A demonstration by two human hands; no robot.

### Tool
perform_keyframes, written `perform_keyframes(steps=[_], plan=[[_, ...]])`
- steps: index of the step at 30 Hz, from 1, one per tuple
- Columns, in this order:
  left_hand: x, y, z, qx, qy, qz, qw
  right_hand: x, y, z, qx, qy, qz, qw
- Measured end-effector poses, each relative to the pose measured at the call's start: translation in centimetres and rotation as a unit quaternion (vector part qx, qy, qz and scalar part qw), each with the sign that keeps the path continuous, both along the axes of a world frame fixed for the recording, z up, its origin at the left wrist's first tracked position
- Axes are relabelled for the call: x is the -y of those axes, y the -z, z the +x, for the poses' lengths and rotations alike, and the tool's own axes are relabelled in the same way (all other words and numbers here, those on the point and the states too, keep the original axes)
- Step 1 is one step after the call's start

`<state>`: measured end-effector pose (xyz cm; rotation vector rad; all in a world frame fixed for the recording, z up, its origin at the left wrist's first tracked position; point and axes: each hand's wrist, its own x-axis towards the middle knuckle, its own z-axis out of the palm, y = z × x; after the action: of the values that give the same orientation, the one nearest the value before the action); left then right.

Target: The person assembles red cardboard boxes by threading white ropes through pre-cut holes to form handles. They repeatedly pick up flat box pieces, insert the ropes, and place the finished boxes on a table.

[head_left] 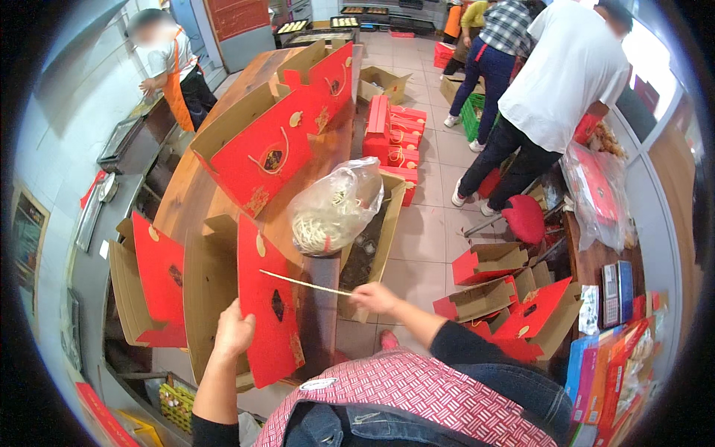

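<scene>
My left hand (234,331) presses on the lower edge of a flat red gift box (268,305) with a brown cardboard inside, lying on the wooden table (194,194). My right hand (375,296) pinches one end of a thin pale cord (305,284) that runs left to the red box face. A clear plastic bag (335,205) full of the same pale cords stands just beyond the box, at the table's edge.
More red unfolded boxes (264,149) lie up the table and another (153,279) at my left. Folded red boxes (398,138) are stacked on the tiled floor, others (514,298) at my right. A person in white (558,82) stands ahead right, another in an orange apron (175,74) at far left.
</scene>
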<state>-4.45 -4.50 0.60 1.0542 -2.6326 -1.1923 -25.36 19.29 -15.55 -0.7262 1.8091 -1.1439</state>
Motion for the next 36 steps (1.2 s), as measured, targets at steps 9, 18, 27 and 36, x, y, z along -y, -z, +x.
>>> perform_keyframes(steps=[9,18,27,36], plan=[[-1.1,-0.1,-1.7,-0.038,0.056,0.012,0.998,-8.6,-10.4,-5.7,0.190,0.235,-0.315,0.900],[-0.1,0.3,-0.1,0.025,-0.156,0.311,0.937,3.2,-12.9,-0.5,0.238,0.135,-0.299,0.914],[-0.7,-0.2,-0.8,0.035,-0.184,0.333,0.924,10.7,-5.7,10.5,0.239,0.036,-0.112,0.964],[0.0,0.8,-0.6,0.063,-0.199,0.302,0.930,11.0,-5.8,11.8,-0.033,0.036,-0.183,0.982]])
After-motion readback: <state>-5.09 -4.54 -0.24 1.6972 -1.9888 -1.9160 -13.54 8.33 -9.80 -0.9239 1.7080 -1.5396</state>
